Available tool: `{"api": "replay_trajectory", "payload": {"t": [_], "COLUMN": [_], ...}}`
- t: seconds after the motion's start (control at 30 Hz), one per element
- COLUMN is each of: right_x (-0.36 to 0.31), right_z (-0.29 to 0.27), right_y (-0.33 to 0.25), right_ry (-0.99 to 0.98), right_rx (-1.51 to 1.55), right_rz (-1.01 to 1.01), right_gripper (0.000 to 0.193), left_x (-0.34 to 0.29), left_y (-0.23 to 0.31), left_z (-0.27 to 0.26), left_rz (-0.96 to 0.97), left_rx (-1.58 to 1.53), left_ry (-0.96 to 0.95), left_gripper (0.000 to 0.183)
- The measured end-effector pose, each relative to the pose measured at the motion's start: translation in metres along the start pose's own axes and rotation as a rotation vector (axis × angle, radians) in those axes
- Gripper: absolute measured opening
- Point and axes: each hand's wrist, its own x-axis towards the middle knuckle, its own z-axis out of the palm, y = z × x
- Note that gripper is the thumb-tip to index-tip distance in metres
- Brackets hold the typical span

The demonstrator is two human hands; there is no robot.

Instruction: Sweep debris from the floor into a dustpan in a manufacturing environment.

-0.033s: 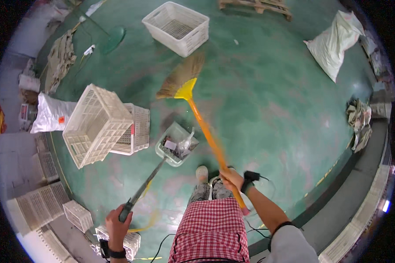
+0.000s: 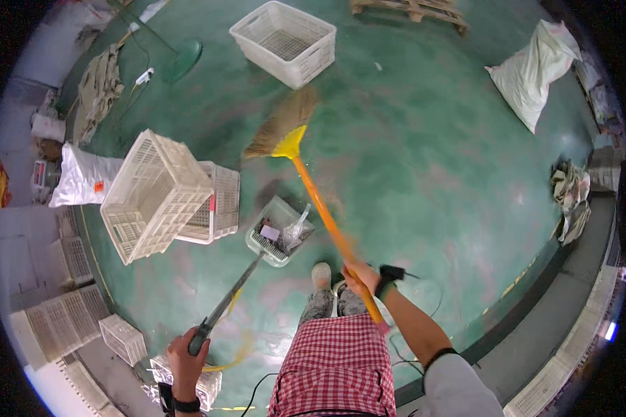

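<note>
My right hand (image 2: 361,279) is closed round the orange handle of a broom (image 2: 320,203). Its yellow collar and fanned brown bristles reach forward to the floor, below a white crate; motion blurs the bristle tips. At lower left, my left hand (image 2: 186,353) grips the dark upper end of a long-handled dustpan (image 2: 254,221). The pan lies on the floor ahead of my feet, left of the broom handle. Inside it are clear plastic film (image 2: 296,232), a small pale piece (image 2: 270,233) and dark debris. Small specks lie on the floor between pan and bristles.
A white crate (image 2: 314,64) stands beyond the broom. Two stacked crates (image 2: 161,182), the upper one tilted, and a white sack (image 2: 83,178) are left of the dustpan. Another sack (image 2: 535,76) leans at far right; a wooden pallet (image 2: 414,10) lies far ahead. Cables trail near my feet.
The broom and my right hand have shifted slightly left. My left hand and the dustpan stay almost where they were.
</note>
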Motion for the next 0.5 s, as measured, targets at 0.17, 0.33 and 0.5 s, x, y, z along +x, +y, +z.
{"api": "replay_trajectory", "payload": {"t": [0.17,0.33,0.5], "right_x": [0.11,0.016,-0.142], "right_z": [-0.029,-0.132,-0.223], "right_y": [-0.021,0.008,0.046], "right_ry": [0.361,0.648,0.956], "right_rx": [-0.434,-0.909,-1.606], "right_rz": [-0.075,0.096,0.017], "right_gripper": [0.043,0.05,0.043], "left_x": [-0.035,-0.077,-0.124], "left_y": [-0.03,-0.053,-0.06], "left_z": [0.007,0.01,0.021], "left_rz": [-0.142,-0.356,-0.575], "left_rx": [-0.079,-0.145,-0.196], "left_ry": [0.045,0.107,0.163], "left_gripper": [0.033,0.033,0.034]}}
